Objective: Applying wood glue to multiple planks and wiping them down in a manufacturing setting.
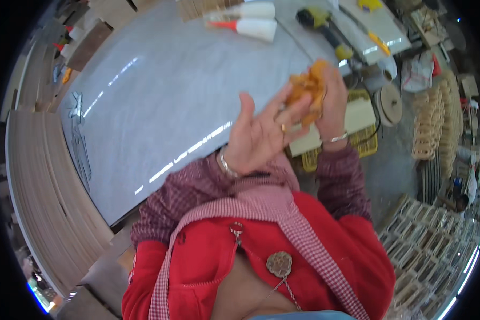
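An orange crumpled cloth [310,90] is bunched in my right hand [333,101], whose fingers wrap round its far side. My left hand [264,130] is palm up with the thumb and fingers spread, and its fingertips lie against the cloth. Both hands are raised over the right edge of the grey-white tabletop [165,96], and motion blurs them a little. Beyond them, a white glue bottle with a red tip [256,29] lies on the table, and a second white bottle [257,9] is beside it. A yellow-and-black power tool [325,32] rests farther right.
Long wooden strips [53,197] are stacked along the left. Metal pieces [79,138] lie on the table's left side. A yellow plastic crate [368,140] with a pale board stands below my right hand. Wooden rings [429,122] and stacked wooden frames [429,250] fill the right side.
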The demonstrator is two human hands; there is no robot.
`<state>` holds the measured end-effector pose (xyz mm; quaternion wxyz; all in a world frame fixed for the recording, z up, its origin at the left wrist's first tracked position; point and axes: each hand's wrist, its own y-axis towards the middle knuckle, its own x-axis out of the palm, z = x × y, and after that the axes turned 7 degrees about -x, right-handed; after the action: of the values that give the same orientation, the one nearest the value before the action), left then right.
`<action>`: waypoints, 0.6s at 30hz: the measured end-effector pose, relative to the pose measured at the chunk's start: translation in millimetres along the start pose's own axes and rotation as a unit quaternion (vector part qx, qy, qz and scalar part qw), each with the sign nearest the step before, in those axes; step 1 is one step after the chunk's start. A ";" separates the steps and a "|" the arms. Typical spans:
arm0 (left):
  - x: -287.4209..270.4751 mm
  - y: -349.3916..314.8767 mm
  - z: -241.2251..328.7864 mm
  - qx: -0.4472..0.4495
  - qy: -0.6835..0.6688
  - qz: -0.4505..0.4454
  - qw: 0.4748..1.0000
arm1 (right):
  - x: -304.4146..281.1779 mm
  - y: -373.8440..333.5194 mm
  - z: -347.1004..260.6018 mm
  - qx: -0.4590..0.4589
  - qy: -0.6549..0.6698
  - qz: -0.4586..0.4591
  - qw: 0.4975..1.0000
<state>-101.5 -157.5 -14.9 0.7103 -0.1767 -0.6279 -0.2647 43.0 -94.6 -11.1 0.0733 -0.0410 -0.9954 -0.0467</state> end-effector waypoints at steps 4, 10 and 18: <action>-2.7 14.9 10.2 0.009 -0.034 0.000 0.999 | -5.0 1.0 -5.0 0.023 0.177 0.017 0.984; -8.8 19.2 -12.7 -0.008 0.109 0.107 0.988 | 10.0 -37.9 22.8 -0.202 -0.184 0.067 0.960; -4.8 28.8 -48.9 -0.145 0.284 0.113 0.941 | -17.1 -49.6 6.1 -0.385 -0.257 0.128 0.877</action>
<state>-45.6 -162.2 -24.6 0.8509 -0.2651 -0.3313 -0.3097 54.6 -144.5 -24.0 -0.2013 -0.2039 -0.8685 -0.4045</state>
